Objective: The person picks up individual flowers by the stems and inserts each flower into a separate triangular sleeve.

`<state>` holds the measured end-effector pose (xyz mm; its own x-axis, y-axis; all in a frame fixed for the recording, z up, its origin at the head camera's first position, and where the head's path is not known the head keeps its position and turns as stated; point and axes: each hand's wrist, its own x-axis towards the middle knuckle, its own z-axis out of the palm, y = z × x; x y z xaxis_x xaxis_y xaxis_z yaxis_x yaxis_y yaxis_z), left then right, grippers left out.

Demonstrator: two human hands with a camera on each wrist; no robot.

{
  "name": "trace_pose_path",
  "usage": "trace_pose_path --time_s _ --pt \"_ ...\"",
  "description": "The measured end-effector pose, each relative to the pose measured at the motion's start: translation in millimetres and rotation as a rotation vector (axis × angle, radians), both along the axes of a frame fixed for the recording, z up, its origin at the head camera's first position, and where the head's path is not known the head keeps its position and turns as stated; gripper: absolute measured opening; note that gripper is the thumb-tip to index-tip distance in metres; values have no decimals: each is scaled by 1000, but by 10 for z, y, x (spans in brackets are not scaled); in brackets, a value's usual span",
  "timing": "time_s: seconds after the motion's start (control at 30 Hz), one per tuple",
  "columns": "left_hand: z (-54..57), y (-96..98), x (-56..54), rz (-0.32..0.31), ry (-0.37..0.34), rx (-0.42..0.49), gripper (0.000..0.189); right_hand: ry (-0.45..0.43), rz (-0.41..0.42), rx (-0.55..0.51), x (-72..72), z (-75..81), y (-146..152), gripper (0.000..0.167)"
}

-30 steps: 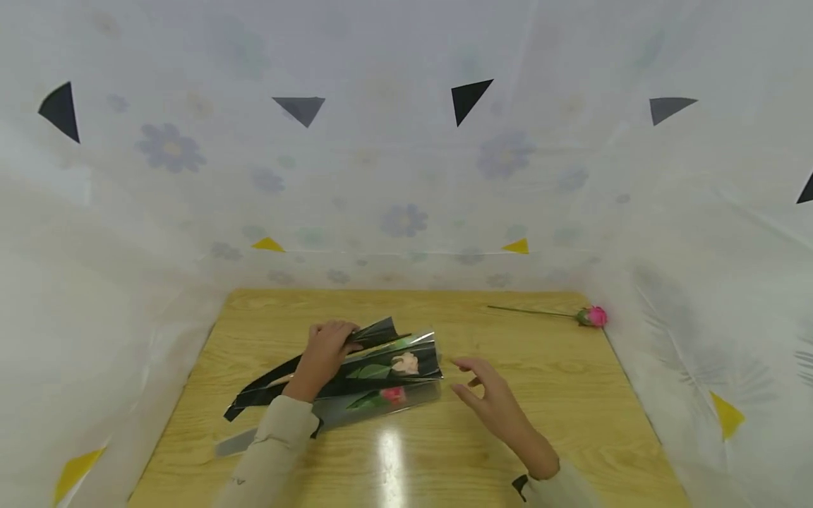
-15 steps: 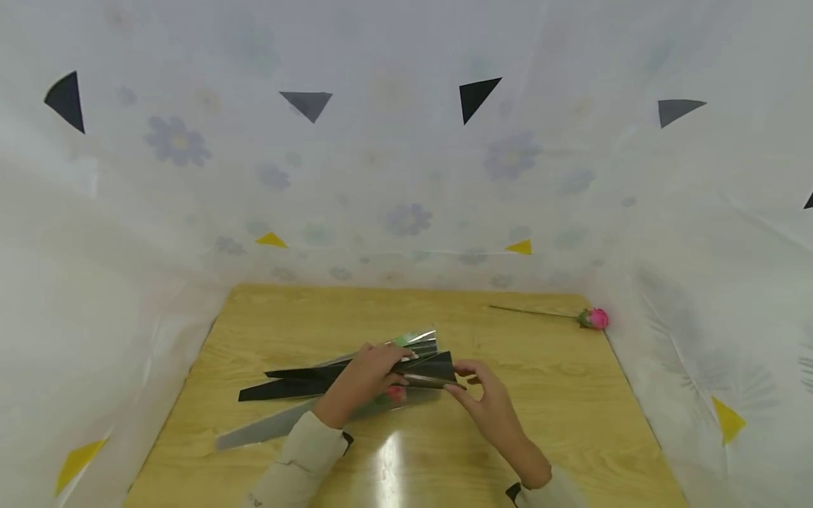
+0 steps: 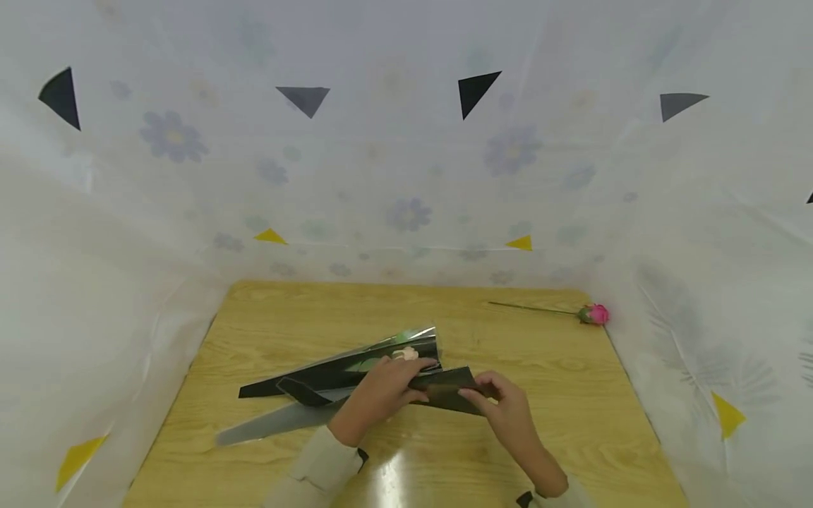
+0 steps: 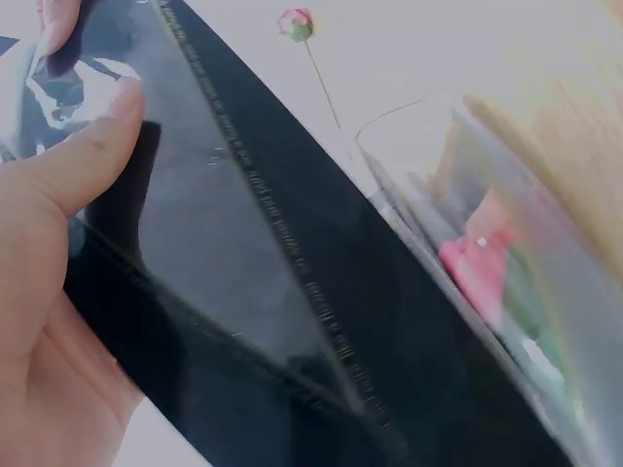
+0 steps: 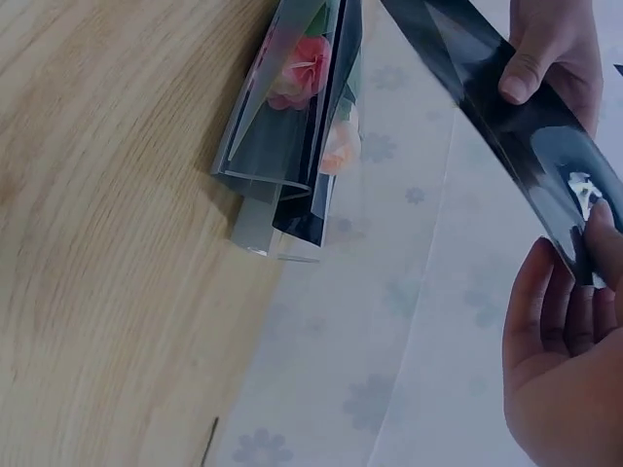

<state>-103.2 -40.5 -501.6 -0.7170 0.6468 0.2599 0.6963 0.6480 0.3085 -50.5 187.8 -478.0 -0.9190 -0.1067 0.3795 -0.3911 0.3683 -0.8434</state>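
Note:
Both hands hold an empty-looking black flower sleeve (image 3: 447, 389) with a clear front, raised over the middle of the table. My left hand (image 3: 382, 395) grips it partway along, thumb (image 4: 102, 146) on the clear film. At its wide end, my right hand (image 3: 510, 413) pinches the sleeve between thumb and fingers. Behind and below lies a black sleeve with a peach flower (image 3: 405, 353) inside. A grey sleeve (image 3: 273, 427) lies partly under the left forearm; its coral-pink flower (image 5: 302, 73) shows in the right wrist view and is hidden in the head view.
A pink rose (image 3: 595, 314) with a long bare stem lies at the table's back right corner. Pale patterned sheeting (image 3: 406, 169) closes in the wooden table (image 3: 540, 353) at the back and sides.
The left hand has moved right and lifted a black sleeve off the pile, swinging it towards the near right. The right hand, open and apart before, now pinches its wide end.

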Motion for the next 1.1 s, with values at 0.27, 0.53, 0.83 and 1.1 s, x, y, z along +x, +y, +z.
trace_pose_path --time_s 0.27,0.53,0.83,1.1 --pt "-129 57 90 80 184 15 85 -141 -137 -28 -36 -258 123 16" --pt "-294 50 191 114 244 -31 96 -338 -255 -65 -46 -407 302 28" --pt "-448 -15 275 111 19 -73 86 -499 -347 62 -26 -420 643 38" --pt "-537 187 353 65 100 -40 92 -549 -355 67 18 -472 713 43"
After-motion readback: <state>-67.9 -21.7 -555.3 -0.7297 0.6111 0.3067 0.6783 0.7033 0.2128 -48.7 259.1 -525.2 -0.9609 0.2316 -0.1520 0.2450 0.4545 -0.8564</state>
